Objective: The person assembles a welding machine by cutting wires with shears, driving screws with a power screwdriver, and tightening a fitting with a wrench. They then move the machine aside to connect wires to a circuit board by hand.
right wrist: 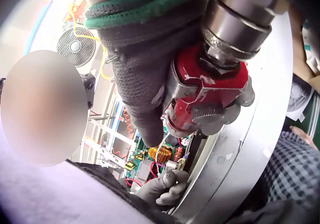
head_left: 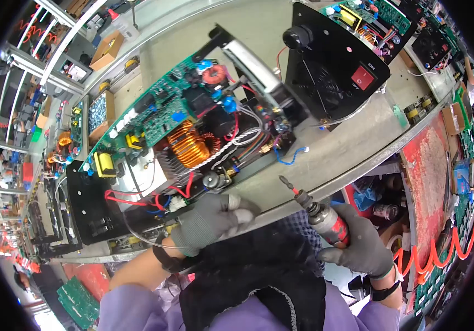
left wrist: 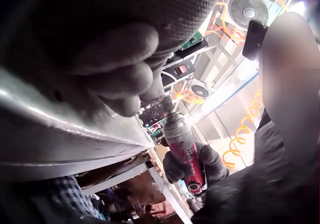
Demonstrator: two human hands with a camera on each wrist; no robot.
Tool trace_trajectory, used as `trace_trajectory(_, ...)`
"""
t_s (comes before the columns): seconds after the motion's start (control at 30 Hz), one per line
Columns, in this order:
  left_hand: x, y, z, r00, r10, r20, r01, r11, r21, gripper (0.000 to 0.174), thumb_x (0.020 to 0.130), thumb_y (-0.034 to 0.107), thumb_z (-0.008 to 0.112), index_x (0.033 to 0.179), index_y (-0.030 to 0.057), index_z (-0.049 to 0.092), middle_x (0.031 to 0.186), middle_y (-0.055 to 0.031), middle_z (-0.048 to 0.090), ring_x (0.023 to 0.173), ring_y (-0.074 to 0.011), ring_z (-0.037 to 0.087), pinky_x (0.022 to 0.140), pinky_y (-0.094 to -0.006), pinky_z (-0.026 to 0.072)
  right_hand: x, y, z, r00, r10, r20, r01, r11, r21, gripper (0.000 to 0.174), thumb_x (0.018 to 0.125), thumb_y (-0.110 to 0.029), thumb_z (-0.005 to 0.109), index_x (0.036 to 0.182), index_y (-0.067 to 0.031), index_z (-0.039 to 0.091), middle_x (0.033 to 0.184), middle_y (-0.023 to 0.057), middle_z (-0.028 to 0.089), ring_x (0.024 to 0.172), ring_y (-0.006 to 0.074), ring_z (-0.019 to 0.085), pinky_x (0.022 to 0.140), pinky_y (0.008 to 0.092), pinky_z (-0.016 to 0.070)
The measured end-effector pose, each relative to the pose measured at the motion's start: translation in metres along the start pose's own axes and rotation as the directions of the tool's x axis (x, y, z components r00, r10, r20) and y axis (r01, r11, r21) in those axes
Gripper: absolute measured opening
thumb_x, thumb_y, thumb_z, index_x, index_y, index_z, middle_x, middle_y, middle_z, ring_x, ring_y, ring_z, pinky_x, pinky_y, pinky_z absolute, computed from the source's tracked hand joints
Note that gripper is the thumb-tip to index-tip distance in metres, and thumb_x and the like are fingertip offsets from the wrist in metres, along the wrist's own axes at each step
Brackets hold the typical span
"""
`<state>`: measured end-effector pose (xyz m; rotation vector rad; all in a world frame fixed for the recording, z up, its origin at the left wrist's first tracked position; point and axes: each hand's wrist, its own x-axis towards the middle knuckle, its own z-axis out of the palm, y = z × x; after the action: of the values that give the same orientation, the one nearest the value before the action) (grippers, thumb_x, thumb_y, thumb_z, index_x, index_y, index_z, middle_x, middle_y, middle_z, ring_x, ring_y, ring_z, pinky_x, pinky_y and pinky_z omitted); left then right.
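My right hand (head_left: 358,243), in a grey glove, grips a red and silver air screwdriver (head_left: 328,223); its bit points up and left toward the bench. In the right wrist view the red body lies against the palm. My gloved left hand (head_left: 212,218) is at the bench's front edge with its fingers curled, and nothing shows between them. Just beyond it stands a power unit with a green circuit board (head_left: 159,105), a large copper coil (head_left: 188,144), red wires (head_left: 137,199) and a black end panel (head_left: 90,204).
A black panel with a red switch (head_left: 363,77) and a fan stands at the right back. Boxes of parts (head_left: 101,113) stand to the left. A coiled orange hose (head_left: 441,254) hangs at the right, near a worn red board (head_left: 427,171). The metal bench edge (head_left: 353,174) curves in front.
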<state>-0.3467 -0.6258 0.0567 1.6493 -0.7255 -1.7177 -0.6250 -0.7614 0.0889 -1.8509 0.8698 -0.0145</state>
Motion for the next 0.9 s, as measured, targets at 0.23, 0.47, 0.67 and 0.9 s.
trace_trajectory(0.23, 0.045, 0.027, 0.050, 0.939, 0.327, 0.104, -0.210, 0.787, -0.580, 0.039, 0.102, 0.036, 0.051, 0.106, -0.0005, 0.063, 0.074, -0.0040, 0.061, 0.049, -0.0046, 0.043, 0.046, -0.0183, 0.0343, -0.019, 0.003, -0.007, 0.997, -0.034, -0.069, 0.034, 0.999, 0.004, 0.077, 0.060, -0.027, 0.091, 0.124, -0.0024, 0.056, 0.097, 0.0176, 0.066, 0.086, 0.0333, 0.067, 0.078, 0.0400, 0.0531)
trace_trajectory(0.47, 0.073, 0.044, 0.077, 0.959, 0.275, 0.065, -0.196, 0.814, -0.547, 0.037, 0.101, 0.034, 0.057, 0.108, -0.0022, 0.062, 0.073, -0.0046, 0.062, 0.050, -0.0046, 0.044, 0.043, -0.0179, 0.0329, -0.038, 0.028, -0.013, 0.989, -0.045, -0.142, 0.049, 0.998, 0.028, 0.079, 0.063, -0.030, 0.089, 0.128, -0.0046, 0.052, 0.088, 0.0186, 0.066, 0.083, 0.0366, 0.068, 0.073, 0.0422, 0.0527)
trace_trajectory(0.67, 0.070, 0.064, 0.090, 0.959, 0.269, -0.085, -0.281, 0.875, -0.393, 0.037, 0.100, 0.037, 0.057, 0.111, 0.0022, 0.062, 0.068, -0.0018, 0.059, 0.047, -0.0042, 0.038, 0.047, -0.0202, 0.0290, -0.037, 0.032, -0.025, 0.990, 0.007, -0.138, -0.005, 1.000, 0.019, 0.078, 0.067, -0.036, 0.086, 0.131, -0.0066, 0.052, 0.086, 0.0195, 0.067, 0.080, 0.0396, 0.068, 0.071, 0.0440, 0.0527)
trace_trajectory(0.9, 0.058, 0.070, 0.073, 0.966, 0.245, 0.077, -0.197, 0.899, -0.390, 0.054, 0.100, 0.052, 0.050, 0.118, 0.0015, 0.057, 0.074, 0.0009, 0.050, 0.063, -0.0074, 0.043, 0.056, -0.0227, 0.0344, -0.014, 0.033, -0.045, 0.999, -0.045, -0.003, 0.044, 0.985, 0.166, 0.081, 0.069, -0.041, 0.087, 0.133, -0.0077, 0.051, 0.096, 0.0186, 0.070, 0.089, 0.0375, 0.069, 0.079, 0.0424, 0.0535)
